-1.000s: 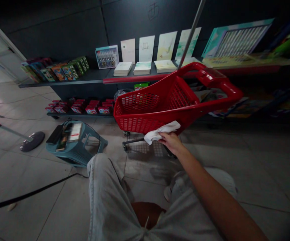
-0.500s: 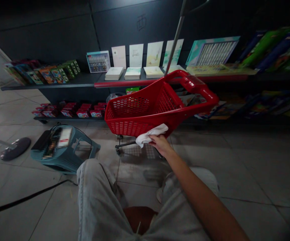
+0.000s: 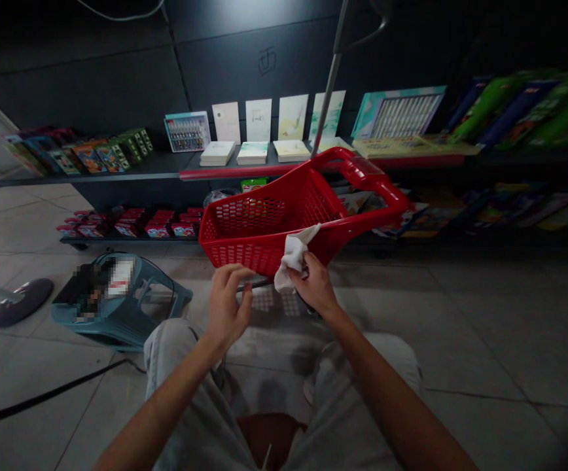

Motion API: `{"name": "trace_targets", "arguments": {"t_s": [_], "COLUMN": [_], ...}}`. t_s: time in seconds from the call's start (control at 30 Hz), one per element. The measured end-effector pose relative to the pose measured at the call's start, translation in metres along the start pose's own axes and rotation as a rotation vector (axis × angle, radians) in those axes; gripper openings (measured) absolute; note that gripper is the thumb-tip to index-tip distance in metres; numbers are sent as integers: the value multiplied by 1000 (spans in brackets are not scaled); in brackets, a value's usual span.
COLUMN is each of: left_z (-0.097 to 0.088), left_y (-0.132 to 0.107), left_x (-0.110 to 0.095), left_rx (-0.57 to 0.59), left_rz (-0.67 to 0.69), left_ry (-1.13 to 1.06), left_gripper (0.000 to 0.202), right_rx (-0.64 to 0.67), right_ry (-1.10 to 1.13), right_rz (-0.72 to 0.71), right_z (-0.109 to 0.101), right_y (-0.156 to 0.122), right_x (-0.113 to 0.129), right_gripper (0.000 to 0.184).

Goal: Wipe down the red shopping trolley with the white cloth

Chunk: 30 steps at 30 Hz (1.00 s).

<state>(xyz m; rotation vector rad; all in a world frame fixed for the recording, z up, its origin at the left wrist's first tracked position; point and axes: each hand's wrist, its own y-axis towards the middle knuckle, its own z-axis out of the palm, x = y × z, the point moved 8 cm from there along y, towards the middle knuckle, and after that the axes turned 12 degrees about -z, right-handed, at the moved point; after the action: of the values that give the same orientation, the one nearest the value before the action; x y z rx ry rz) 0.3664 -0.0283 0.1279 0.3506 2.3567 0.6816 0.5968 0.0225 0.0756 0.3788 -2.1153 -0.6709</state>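
Note:
My right hand is closed round a crumpled white cloth, held just in front of the near side of a red plastic shopping cart. My left hand is raised beside it, a little to the left, with fingers loosely curled and apart and nothing in them. The left fingertips are near the cart's lower front edge; I cannot tell if they touch it. My knees in light trousers show below both arms.
A teal plastic stool with items on top stands on the tiled floor to the left. A round stand base and a black cable lie further left. Dark shelves behind the cart carry boxes, books and cards.
My left hand has come up into view beside the right. The right hand has pulled the cloth off the cart's side and turned it upright.

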Motion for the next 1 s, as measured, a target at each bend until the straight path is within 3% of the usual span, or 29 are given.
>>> {"name": "trace_targets", "arguments": {"t_s": [0.1, 0.2, 0.27, 0.37, 0.47, 0.57, 0.67, 0.87, 1.0], "left_z": [38, 80, 104, 126, 132, 133, 130, 120, 115], "left_y": [42, 81, 95, 100, 99, 100, 102, 100, 100], "left_x": [20, 42, 51, 61, 71, 78, 82, 86, 89], "left_rx": [45, 76, 122, 179, 208, 237, 222, 186, 179], "left_rz": [-3, 7, 45, 70, 87, 105, 98, 104, 93], "left_ry": [65, 139, 186, 279, 360, 393, 356, 231, 209], "left_gripper": [37, 48, 48, 40, 33, 30, 34, 33, 34], "right_rx": [-58, -88, -34, 215, 415, 425, 420, 431, 460], "right_ry": [-222, -435, -515, -595, -674, -715, -743, -815, -810], "right_rz": [-155, -240, -276, -325, -399, -449, -474, -478, -444], "right_z": [-27, -44, -41, -7, 27, 33, 16, -47, -74], "right_y": [19, 50, 70, 88, 84, 77, 74, 78, 81], "right_x": [32, 49, 50, 40, 29, 24, 21, 20, 19], "right_gripper": [16, 22, 31, 36, 37, 40, 42, 40, 44]}}
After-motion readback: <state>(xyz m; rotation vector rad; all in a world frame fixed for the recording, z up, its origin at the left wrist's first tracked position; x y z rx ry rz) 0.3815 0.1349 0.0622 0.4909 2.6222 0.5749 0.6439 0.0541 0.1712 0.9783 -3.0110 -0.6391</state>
